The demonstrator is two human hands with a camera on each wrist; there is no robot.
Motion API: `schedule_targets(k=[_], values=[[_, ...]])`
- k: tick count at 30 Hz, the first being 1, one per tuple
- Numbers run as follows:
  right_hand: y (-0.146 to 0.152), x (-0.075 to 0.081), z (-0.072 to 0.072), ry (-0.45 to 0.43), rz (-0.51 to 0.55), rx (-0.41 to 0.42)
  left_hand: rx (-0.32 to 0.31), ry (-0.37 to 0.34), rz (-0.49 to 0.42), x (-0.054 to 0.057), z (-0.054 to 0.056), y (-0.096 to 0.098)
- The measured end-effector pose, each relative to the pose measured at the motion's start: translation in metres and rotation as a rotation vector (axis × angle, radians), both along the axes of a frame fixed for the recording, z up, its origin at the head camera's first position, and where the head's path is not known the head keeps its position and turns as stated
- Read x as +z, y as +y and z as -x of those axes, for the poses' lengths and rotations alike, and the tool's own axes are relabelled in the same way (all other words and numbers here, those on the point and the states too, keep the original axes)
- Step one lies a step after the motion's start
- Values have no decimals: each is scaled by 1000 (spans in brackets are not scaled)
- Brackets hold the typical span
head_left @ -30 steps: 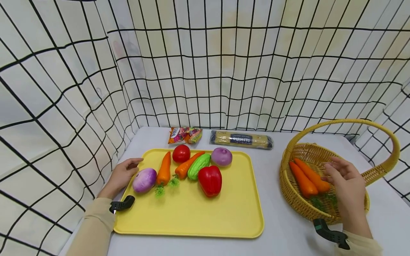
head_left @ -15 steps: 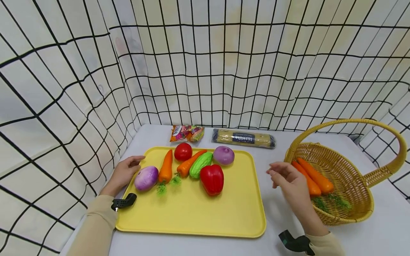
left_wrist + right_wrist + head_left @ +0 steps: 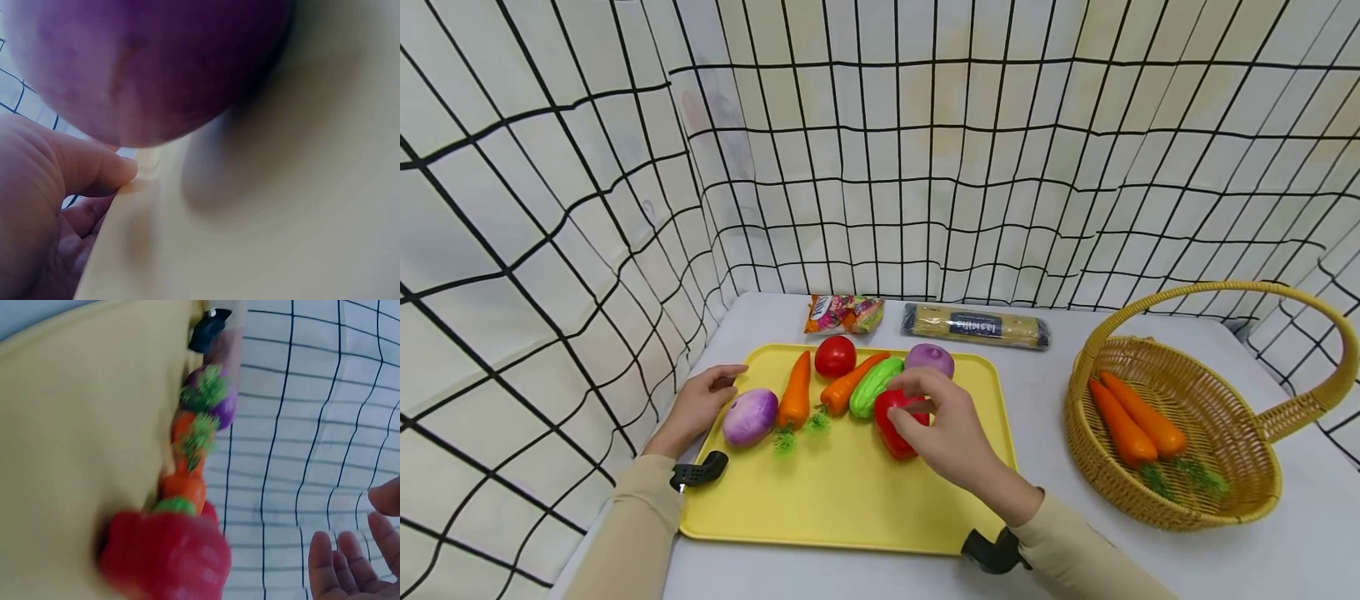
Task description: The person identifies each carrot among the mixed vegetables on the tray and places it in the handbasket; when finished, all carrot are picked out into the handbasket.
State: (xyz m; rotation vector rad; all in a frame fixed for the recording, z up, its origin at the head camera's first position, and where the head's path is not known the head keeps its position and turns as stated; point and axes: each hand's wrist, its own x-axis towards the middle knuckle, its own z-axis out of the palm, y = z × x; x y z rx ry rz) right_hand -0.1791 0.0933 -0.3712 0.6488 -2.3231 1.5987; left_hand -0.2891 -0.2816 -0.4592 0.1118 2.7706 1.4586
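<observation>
1. The right hand (image 3: 951, 433) hovers over the yellow tray (image 3: 850, 508), just above and partly in front of the red bell pepper (image 3: 891, 421). Its fingers (image 3: 917, 385) are spread and loosely bent, gripping nothing; the right wrist view shows them apart from the blurred pepper (image 3: 165, 556).
2. The left hand (image 3: 700, 404) rests at the tray's left rim, fingers relaxed and holding nothing. In the left wrist view the thumb (image 3: 94, 165) touches the tray's edge (image 3: 144, 187), right under a purple onion (image 3: 150, 62).
3. That purple onion (image 3: 750, 416) lies on the tray near the left hand. To its right lie a carrot (image 3: 796, 393), then a second carrot (image 3: 846, 387) set aslant, then a green cucumber (image 3: 874, 386) just beside the pepper.
4. A tomato (image 3: 835, 356) sits at the tray's far edge between the two carrots, and a second purple onion (image 3: 929, 359) lies at the far edge behind the right hand.
5. A woven yellow basket (image 3: 1240, 492) with a hoop handle stands on the grey surface (image 3: 1045, 392), well apart to the right of the tray. Two more carrots (image 3: 1131, 425) lie inside it side by side.
6. Behind the tray, by the netted wall, lie a colourful snack bag (image 3: 844, 312) and a pack of spaghetti (image 3: 976, 325).
</observation>
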Motion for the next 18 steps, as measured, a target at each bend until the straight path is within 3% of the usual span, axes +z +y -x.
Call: schedule_targets(k=[7,14,18], values=[[-49,0,14,-131,-67,-6,15,4,12,0,0,2],[-76,-12,32,-354,26,-29,10,-10,2,-2,0,2],[-89,-17,39,-371,25,-84,11,1,-2,-1,0,3]])
